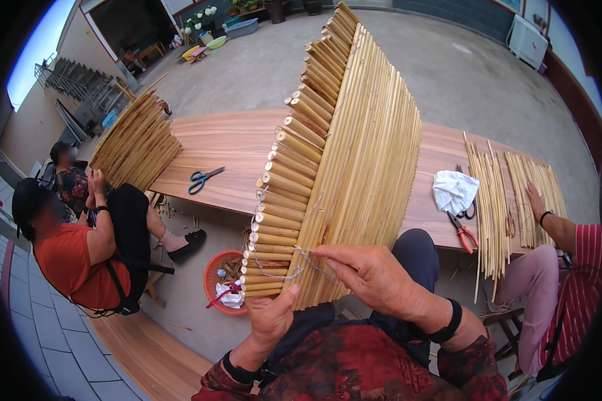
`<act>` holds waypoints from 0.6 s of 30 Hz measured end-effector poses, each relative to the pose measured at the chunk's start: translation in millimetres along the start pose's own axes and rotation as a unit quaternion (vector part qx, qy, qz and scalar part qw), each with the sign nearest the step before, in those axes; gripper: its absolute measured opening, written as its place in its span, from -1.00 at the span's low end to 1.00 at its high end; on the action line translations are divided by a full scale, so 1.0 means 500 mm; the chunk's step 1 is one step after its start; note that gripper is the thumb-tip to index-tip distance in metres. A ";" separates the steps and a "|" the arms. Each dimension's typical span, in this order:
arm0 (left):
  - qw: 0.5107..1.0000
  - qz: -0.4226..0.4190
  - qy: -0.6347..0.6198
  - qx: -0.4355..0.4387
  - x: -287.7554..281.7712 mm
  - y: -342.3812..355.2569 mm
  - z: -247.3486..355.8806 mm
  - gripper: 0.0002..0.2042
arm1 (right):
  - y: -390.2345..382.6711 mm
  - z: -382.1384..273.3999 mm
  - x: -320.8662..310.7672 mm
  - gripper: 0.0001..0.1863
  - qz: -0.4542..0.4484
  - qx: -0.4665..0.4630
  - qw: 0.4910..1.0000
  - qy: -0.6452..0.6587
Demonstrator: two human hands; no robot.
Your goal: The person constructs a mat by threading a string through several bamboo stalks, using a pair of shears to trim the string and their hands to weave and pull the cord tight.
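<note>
A large panel of tan reed stalks (368,154), with a row of short cut reed ends along its left side, leans upward from my lap against the table's near edge. My left hand (271,319) is closed on the panel's lower left corner, thumb on the front face; its other fingers are hidden behind. A thin grey cord (274,275) loops over the lowest reed ends. Close to the panel's lower edge, my right hand (374,277) pinches this cord between thumb and forefinger.
Blue-handled scissors (204,180) and red-handled pliers (463,234) lie on the wooden table (214,144), with a white cloth (455,191) and loose reeds (491,207) at right. A red basket (211,287) stands below. Two people sit left by another panel (135,140); one sits right.
</note>
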State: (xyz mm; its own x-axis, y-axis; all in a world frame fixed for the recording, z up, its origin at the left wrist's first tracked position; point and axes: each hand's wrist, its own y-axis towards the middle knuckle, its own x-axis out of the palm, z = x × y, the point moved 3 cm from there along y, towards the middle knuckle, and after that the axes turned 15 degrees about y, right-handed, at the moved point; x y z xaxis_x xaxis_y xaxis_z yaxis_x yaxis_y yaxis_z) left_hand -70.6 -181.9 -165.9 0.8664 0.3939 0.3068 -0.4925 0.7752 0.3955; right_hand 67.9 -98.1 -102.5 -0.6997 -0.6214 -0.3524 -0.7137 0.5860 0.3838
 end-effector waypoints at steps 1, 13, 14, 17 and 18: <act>1.000 -0.001 -0.003 -0.001 -0.001 0.000 -0.002 -0.51 | 0.001 -0.001 -0.001 -0.78 0.007 0.010 1.000 0.001; 1.000 -0.003 -0.006 -0.010 -0.004 -0.002 -0.001 -0.51 | 0.002 -0.009 0.001 -0.78 0.002 -0.014 1.000 -0.025; 1.000 -0.003 -0.005 -0.010 -0.005 -0.002 -0.002 -0.51 | 0.002 -0.011 0.002 -0.78 0.001 -0.015 1.000 -0.024; 1.000 -0.003 -0.004 -0.010 -0.007 -0.002 -0.003 -0.51 | 0.002 -0.011 0.002 -0.78 0.001 -0.007 1.000 -0.029; 1.000 -0.005 -0.003 -0.006 -0.006 -0.001 -0.001 -0.52 | 0.002 -0.010 0.001 -0.78 0.001 -0.005 1.000 -0.025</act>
State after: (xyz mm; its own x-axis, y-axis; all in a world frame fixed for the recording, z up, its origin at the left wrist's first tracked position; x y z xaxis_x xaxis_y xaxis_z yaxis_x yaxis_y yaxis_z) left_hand -72.9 -183.3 -167.6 0.8704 0.3837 0.3085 -0.4834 0.7849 0.3875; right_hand 67.0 -100.7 -98.1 -0.7027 -0.5924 -0.3941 -0.7115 0.5823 0.3933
